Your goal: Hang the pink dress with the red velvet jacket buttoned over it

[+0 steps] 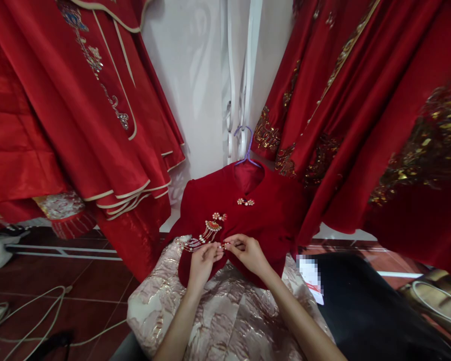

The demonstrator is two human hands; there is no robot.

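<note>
A dark red velvet jacket (278,215) hangs in front of me on a purple hanger (244,161), its lower part over my lap. Near its front hem, my left hand (205,258) and my right hand (248,252) meet fingertip to fingertip. Both are closed in a pinch on a small beaded button fastening (224,246), mostly covered by the fingers. A similar beaded fastening (245,202) is joined at the collar. Beside my left hand lies a fan-shaped beaded brooch (212,226) with bead tassels, on the jacket's front.
Red embroidered garments (108,125) hang at left, and more red gowns with gold sequins (417,145) at right. Patterned shiny fabric (233,321) covers my lap. A black bag-like object (361,306) lies at right; white cables (56,306) run across the tiled floor.
</note>
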